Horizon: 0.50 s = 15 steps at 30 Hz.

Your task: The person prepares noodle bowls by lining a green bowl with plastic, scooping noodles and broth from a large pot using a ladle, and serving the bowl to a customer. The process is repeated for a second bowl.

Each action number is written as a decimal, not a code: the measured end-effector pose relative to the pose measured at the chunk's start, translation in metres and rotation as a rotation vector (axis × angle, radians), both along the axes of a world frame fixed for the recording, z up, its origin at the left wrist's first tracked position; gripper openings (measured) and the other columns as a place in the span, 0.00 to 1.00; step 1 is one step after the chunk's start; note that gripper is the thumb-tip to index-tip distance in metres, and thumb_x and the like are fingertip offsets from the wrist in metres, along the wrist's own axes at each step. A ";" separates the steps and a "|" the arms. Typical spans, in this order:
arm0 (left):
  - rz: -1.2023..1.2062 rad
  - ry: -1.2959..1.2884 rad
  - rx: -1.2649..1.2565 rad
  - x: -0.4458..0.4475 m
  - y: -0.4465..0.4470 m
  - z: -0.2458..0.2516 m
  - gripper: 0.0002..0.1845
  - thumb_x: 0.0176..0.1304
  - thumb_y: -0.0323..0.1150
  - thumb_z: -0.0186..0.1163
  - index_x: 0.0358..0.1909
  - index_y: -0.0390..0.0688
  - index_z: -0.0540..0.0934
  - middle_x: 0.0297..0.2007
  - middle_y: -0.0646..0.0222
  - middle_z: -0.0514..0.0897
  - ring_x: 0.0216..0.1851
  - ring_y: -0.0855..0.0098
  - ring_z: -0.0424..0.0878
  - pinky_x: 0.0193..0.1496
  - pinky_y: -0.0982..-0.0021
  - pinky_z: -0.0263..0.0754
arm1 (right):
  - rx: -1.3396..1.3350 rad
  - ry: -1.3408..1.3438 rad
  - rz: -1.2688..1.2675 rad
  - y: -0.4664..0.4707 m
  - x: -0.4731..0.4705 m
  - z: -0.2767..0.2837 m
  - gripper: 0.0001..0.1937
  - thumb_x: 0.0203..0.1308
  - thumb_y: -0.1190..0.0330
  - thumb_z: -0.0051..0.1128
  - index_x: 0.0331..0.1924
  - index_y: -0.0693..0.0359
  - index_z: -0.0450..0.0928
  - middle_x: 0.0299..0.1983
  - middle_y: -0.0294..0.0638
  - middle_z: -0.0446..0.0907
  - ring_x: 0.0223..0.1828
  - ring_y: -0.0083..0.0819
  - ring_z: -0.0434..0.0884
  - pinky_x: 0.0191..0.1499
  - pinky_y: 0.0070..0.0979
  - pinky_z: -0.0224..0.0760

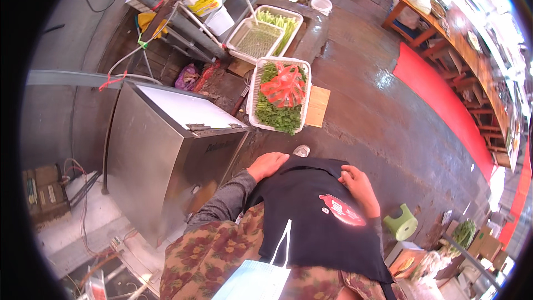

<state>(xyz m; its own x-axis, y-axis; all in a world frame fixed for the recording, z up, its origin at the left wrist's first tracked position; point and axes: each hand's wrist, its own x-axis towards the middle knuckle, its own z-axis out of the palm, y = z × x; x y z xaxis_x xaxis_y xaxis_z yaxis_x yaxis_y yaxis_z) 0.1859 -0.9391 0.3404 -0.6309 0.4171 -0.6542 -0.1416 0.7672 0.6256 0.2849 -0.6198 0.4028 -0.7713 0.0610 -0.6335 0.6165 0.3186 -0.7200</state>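
My left hand (270,164) lies against the left side of a black apron (304,200), fingers stretched out, with no object visible in it. On the opposite side, my right hand (357,181) has its fingers half bent at the end of the apron's pocket opening (310,167). Whether those fingers pinch the cloth is unclear. Ahead of both hands is a white plastic basket (308,91) of leafy green herbs (275,117). A red-and-white striped plastic bag (285,87) rests on the herbs. A light blue face mask (254,281) hangs below my view.
A stainless-steel cabinet (145,141) stands at left. Beyond the herbs, a mesh basket (256,41) overlaps a basket of green stalks (287,21). The brown floor (354,87) looks wet in places. At right are a green stool (402,223), a red mat (441,104) and a wooden table (462,46).
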 end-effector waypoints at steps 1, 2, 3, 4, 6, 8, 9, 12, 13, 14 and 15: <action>0.006 0.022 -0.039 0.002 -0.008 -0.009 0.29 0.70 0.54 0.44 0.48 0.39 0.81 0.47 0.51 0.83 0.52 0.51 0.78 0.57 0.58 0.70 | 0.014 0.004 0.040 0.000 -0.005 0.003 0.18 0.65 0.64 0.53 0.53 0.68 0.75 0.33 0.47 0.85 0.38 0.31 0.85 0.43 0.27 0.75; 0.006 0.043 -0.078 0.005 -0.017 -0.016 0.28 0.70 0.53 0.44 0.48 0.38 0.81 0.47 0.51 0.83 0.52 0.51 0.78 0.56 0.58 0.70 | 0.004 -0.007 0.036 0.001 -0.008 0.005 0.17 0.65 0.63 0.53 0.52 0.66 0.76 0.33 0.47 0.85 0.37 0.32 0.86 0.44 0.28 0.75; 0.019 0.018 -0.115 0.006 -0.026 -0.022 0.29 0.70 0.53 0.45 0.48 0.37 0.81 0.47 0.50 0.82 0.52 0.50 0.78 0.56 0.58 0.70 | -0.007 -0.004 0.049 0.005 -0.011 0.003 0.17 0.65 0.63 0.53 0.52 0.66 0.76 0.33 0.47 0.85 0.37 0.32 0.86 0.43 0.28 0.76; 0.022 -0.011 -0.142 0.010 -0.035 -0.032 0.29 0.70 0.53 0.45 0.48 0.35 0.80 0.48 0.49 0.82 0.52 0.50 0.78 0.56 0.58 0.69 | -0.008 -0.005 0.052 0.013 -0.013 0.001 0.17 0.65 0.63 0.53 0.52 0.66 0.77 0.33 0.46 0.85 0.37 0.32 0.86 0.43 0.28 0.76; 0.058 0.009 -0.242 0.028 -0.058 -0.073 0.29 0.67 0.54 0.46 0.45 0.35 0.81 0.45 0.46 0.82 0.51 0.49 0.79 0.53 0.55 0.71 | 0.016 0.009 0.049 0.035 -0.017 0.004 0.17 0.64 0.64 0.53 0.52 0.65 0.77 0.32 0.47 0.85 0.37 0.34 0.86 0.43 0.29 0.76; 0.073 0.067 -0.232 0.050 -0.078 -0.111 0.30 0.67 0.54 0.47 0.41 0.33 0.81 0.42 0.45 0.82 0.45 0.48 0.81 0.50 0.54 0.72 | 0.063 0.055 0.042 0.057 -0.017 0.009 0.17 0.64 0.64 0.53 0.51 0.66 0.76 0.32 0.47 0.85 0.37 0.36 0.85 0.43 0.32 0.75; 0.079 -0.027 -0.245 0.054 -0.077 -0.122 0.28 0.67 0.53 0.48 0.40 0.33 0.81 0.39 0.46 0.83 0.39 0.50 0.82 0.45 0.55 0.73 | 0.070 0.081 0.007 0.070 -0.013 0.008 0.16 0.65 0.64 0.52 0.51 0.66 0.76 0.31 0.46 0.84 0.37 0.37 0.85 0.43 0.32 0.75; 0.746 -0.628 -0.117 0.078 -0.100 -0.191 0.21 0.69 0.46 0.52 0.41 0.36 0.80 0.31 0.55 0.84 0.26 0.62 0.82 0.29 0.62 0.75 | 0.067 0.114 -0.076 0.114 0.001 0.009 0.16 0.65 0.63 0.52 0.50 0.67 0.76 0.31 0.46 0.84 0.37 0.38 0.85 0.43 0.32 0.74; 0.694 -0.589 -0.106 0.066 -0.081 -0.191 0.20 0.69 0.45 0.52 0.42 0.36 0.79 0.31 0.57 0.84 0.26 0.64 0.81 0.28 0.63 0.75 | 0.072 0.107 -0.110 0.128 0.007 0.006 0.17 0.65 0.63 0.52 0.49 0.68 0.76 0.31 0.46 0.84 0.37 0.38 0.85 0.43 0.32 0.74; 0.643 -0.552 -0.095 0.056 -0.060 -0.193 0.19 0.69 0.45 0.53 0.43 0.36 0.79 0.31 0.58 0.83 0.26 0.66 0.80 0.28 0.65 0.74 | 0.076 0.100 -0.142 0.143 0.014 0.003 0.17 0.64 0.63 0.52 0.49 0.68 0.76 0.32 0.47 0.84 0.37 0.38 0.85 0.43 0.32 0.74; 0.595 -0.515 -0.090 0.049 -0.038 -0.186 0.19 0.69 0.44 0.53 0.43 0.37 0.79 0.31 0.60 0.83 0.25 0.68 0.79 0.27 0.66 0.74 | 0.073 0.091 -0.173 0.157 0.023 -0.001 0.17 0.64 0.63 0.52 0.49 0.68 0.76 0.32 0.47 0.85 0.37 0.39 0.85 0.44 0.32 0.74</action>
